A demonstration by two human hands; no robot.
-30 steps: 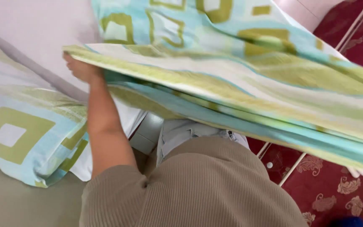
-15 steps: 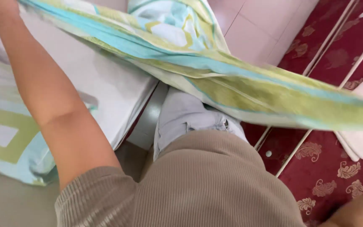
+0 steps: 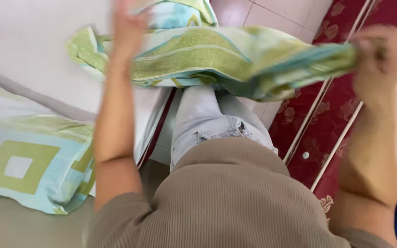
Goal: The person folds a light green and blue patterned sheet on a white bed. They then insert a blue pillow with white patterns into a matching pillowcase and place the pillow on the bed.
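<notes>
I am standing and holding a patterned sheet (image 3: 217, 59), green, pale blue and cream, stretched and bunched between both hands in front of me. My left hand (image 3: 129, 23) grips it at the upper left, blurred by motion. Gripping its other end at the upper right is my right hand (image 3: 380, 55), also blurred. The cloth hangs above my legs in light jeans (image 3: 207, 119). Part of the sheet trails over the white mattress (image 3: 33, 50) at the upper left.
A pillow (image 3: 28, 165) in matching green-square fabric lies at the lower left on the bed. To the right runs a dark red patterned carpet (image 3: 327, 119) with pale strips across it. Pale floor tiles (image 3: 276, 14) show at the top.
The sheet was spread wide and flat across the view; now it is gathered into a narrower bundle. My left hand has moved right and my right hand has come into view.
</notes>
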